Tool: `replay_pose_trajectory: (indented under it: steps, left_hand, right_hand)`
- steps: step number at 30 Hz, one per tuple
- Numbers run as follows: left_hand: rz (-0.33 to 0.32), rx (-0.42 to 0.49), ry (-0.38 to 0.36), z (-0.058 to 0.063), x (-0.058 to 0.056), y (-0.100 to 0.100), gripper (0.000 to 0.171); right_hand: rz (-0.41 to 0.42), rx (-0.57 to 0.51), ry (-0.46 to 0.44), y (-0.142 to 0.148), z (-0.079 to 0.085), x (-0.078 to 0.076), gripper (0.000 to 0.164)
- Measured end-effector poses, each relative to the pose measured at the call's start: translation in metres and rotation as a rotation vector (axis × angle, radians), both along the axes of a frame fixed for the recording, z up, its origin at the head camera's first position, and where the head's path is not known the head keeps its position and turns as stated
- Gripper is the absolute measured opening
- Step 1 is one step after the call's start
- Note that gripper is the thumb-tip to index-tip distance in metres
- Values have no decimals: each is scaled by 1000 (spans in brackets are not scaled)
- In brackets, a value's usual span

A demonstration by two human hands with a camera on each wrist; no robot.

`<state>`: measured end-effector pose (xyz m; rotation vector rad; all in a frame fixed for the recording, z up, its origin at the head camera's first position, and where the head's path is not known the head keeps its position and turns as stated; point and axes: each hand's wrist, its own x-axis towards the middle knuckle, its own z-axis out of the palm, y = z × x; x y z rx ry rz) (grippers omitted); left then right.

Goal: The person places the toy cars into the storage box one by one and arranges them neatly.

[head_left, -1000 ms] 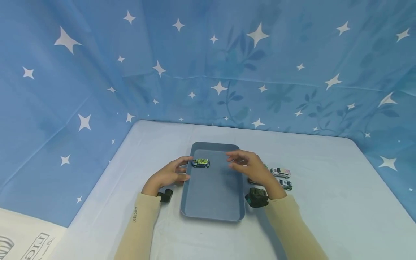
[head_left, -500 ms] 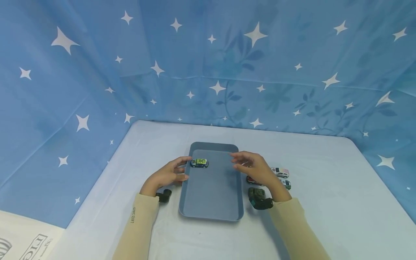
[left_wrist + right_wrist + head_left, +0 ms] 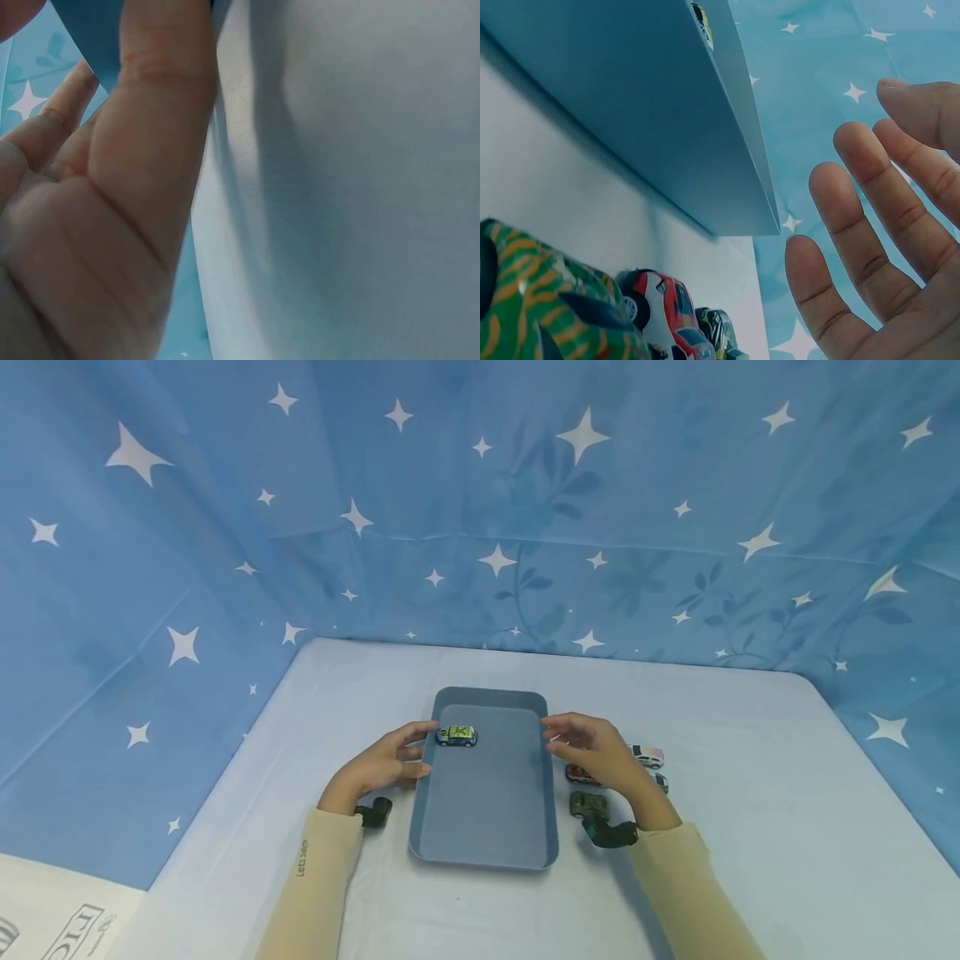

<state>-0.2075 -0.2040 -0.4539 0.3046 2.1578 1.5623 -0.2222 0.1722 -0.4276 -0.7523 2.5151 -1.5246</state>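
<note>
A blue-grey rectangular tray [image 3: 491, 810] lies on the white-covered table. Inside it, near the left wall, sits a small toy car [image 3: 457, 736] with a yellow-green roof. My left hand [image 3: 375, 768] is at the tray's left rim, thumb and fingers apart; in the left wrist view, the thumb lies by the tray wall. Beside the right rim my right hand [image 3: 596, 756] hovers with spread, slightly bent fingers and nothing held. Below it are a camouflage toy car [image 3: 589, 804] and a red-and-white toy car [image 3: 667, 311].
Right of the tray, a white toy car [image 3: 649, 756] and a white-and-green toy car [image 3: 662, 782] are partly hidden by the right hand and wrist. A dark patterned toy car [image 3: 720, 330] shows in the right wrist view. Blue star-printed cloth [image 3: 480, 527] hangs behind the table.
My right hand has moved rightward, from over the tray's interior to its right rim. The left hand stays at the left rim. The car in the tray keeps its place.
</note>
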Motion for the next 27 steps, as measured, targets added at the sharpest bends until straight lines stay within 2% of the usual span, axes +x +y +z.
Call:
replay_pose_trajectory:
  steps: [14,22,27]
  left_hand:
    - [-2,3,4,0,1,0,77]
    - [1,13,-1,-1,1,1,77]
    - [-2,15,3,0,2,1,77]
  right_hand:
    - [-56,-3,0,11,-1,5,35]
    - [-66,-18,-31,22,-7,8,35]
    - [-60,-44,-18,27,-9,8,34]
